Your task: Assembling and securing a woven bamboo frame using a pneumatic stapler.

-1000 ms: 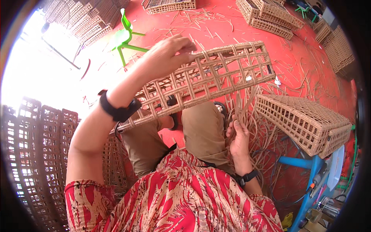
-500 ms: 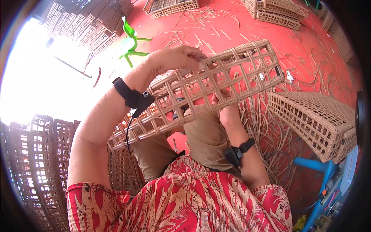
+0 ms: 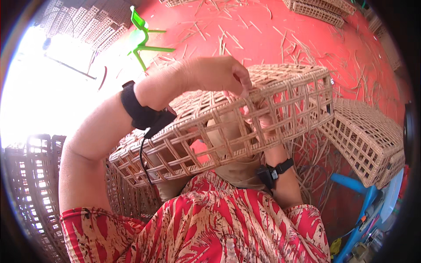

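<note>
Open-weave tan wicker basket (image 3: 245,118) held tilted above the lap, right hand (image 3: 263,125) inside it, fingers hidden behind the weave so grip unclear, left hand (image 3: 217,74) pinching its top rim, second tan wicker basket (image 3: 368,140) beside it on the red floor (image 3: 272,39), green plastic stool (image 3: 142,33) beyond.

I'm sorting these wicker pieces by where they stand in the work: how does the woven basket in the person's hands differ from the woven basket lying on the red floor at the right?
The held basket is lifted and tilted over the lap, the left hand on its top, the right hand inside it. The floor basket lies untouched on the red floor. The held basket fills more of the view, being nearer. Both are pale open-grid wicker.
</note>
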A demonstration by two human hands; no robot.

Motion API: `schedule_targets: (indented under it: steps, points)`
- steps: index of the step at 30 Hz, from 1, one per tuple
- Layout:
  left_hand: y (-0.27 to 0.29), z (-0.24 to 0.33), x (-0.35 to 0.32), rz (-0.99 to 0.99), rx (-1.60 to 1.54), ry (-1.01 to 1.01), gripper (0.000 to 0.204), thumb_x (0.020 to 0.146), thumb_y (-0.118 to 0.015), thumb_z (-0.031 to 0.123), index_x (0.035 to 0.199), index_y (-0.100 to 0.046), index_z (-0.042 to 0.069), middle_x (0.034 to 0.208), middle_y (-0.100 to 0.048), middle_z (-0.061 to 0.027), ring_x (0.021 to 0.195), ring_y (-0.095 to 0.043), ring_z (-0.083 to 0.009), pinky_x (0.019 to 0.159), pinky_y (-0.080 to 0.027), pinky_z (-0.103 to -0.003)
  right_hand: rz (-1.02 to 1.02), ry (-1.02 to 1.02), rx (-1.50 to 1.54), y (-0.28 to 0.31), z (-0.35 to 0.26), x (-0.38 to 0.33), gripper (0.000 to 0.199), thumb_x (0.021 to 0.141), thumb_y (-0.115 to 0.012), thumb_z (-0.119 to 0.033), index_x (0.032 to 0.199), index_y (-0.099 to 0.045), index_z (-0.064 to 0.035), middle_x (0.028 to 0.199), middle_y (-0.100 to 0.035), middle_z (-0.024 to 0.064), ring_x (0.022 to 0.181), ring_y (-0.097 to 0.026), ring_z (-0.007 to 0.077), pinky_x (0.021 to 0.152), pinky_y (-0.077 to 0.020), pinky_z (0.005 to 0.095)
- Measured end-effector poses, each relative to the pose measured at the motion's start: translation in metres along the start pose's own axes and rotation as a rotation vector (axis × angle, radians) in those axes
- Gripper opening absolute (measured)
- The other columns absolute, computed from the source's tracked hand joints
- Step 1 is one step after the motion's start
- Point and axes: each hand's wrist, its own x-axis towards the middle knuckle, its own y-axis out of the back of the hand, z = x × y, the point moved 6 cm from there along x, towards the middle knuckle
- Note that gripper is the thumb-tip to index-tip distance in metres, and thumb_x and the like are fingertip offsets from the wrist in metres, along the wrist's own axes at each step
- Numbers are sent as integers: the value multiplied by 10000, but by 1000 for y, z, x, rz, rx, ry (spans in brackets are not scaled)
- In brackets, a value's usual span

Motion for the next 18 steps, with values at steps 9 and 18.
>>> schedule_targets:
  steps: [9,18]
  points:
    - [-2,2,-6,88,98,26,309,879,-642,238,1061,-681,-8,980,-665,-79,949,-609,-154,867,-470,-305,-103,-38,92,-13,-11,-29,245,787,-789,-143,994,-679,-69,797,-624,-2,665,-568,109,598,-483,255]
    - [-15,32,-17,268,486,-127,308,919,-508,180,1152,-596,-3,1018,-671,-174,912,-664,-303,799,-521,-406,43,-38,75,0,-6,-29,235,797,-773,-117,998,-670,-50,803,-624,21,680,-578,130,601,-478,254]
